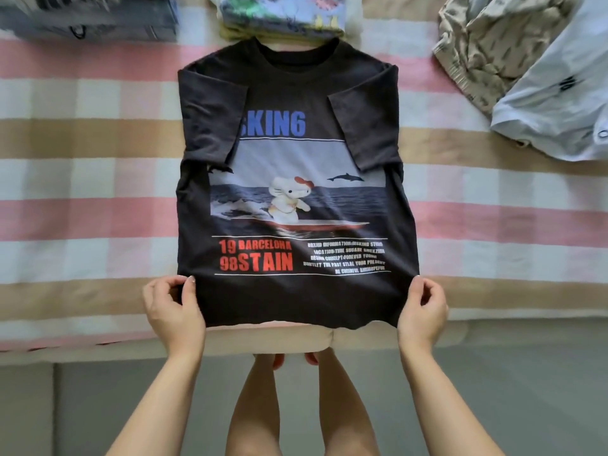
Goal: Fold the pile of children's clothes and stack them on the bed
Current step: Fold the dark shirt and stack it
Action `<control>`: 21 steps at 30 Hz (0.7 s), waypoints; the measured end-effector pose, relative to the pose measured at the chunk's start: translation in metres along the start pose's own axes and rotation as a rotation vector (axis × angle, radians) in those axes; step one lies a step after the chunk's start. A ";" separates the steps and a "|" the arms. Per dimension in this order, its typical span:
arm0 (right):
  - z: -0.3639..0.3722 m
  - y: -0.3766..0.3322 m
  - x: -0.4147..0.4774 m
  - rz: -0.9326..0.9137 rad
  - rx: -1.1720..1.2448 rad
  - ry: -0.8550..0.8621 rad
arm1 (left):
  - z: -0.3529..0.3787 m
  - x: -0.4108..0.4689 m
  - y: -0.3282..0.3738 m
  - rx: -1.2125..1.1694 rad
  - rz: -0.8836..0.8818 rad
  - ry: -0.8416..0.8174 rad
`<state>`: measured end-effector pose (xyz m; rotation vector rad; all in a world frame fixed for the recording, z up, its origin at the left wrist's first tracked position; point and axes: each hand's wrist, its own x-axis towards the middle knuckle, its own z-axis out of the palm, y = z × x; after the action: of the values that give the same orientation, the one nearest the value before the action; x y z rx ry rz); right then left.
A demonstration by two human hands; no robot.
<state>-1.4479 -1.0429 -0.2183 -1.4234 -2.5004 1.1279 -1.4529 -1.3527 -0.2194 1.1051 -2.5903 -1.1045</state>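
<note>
A dark brown children's T-shirt (pixel 296 291) with a surfing cat print lies face up on the striped bed (pixel 82 209). Both sleeves are folded inward over its chest. My left hand (pixel 172 307) pinches the shirt's bottom left corner. My right hand (pixel 422 311) pinches the bottom right corner. The hem is lifted slightly off the bed's front edge.
A folded stack of colourful printed clothes (pixel 283 14) sits just beyond the shirt's collar. A folded dark grey stack (pixel 88 14) lies at the back left. At the right lie unfolded beige patterned clothes (pixel 487 44) and a white garment (pixel 559 103). My legs show below.
</note>
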 end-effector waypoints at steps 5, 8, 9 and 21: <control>0.000 0.001 0.002 0.014 -0.024 -0.024 | 0.002 -0.001 0.000 -0.035 -0.081 0.019; -0.002 0.002 0.000 -0.011 -0.032 -0.041 | 0.000 -0.001 0.003 -0.009 -0.049 0.025; -0.003 0.002 0.000 -0.012 -0.014 -0.040 | -0.001 -0.001 0.003 -0.012 -0.041 0.031; -0.015 0.014 0.011 -0.094 -0.033 -0.085 | -0.017 0.009 -0.012 -0.182 -0.033 0.011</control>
<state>-1.4380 -1.0219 -0.2189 -1.2752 -2.6246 1.1598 -1.4467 -1.3743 -0.2162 1.1125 -2.4133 -1.3069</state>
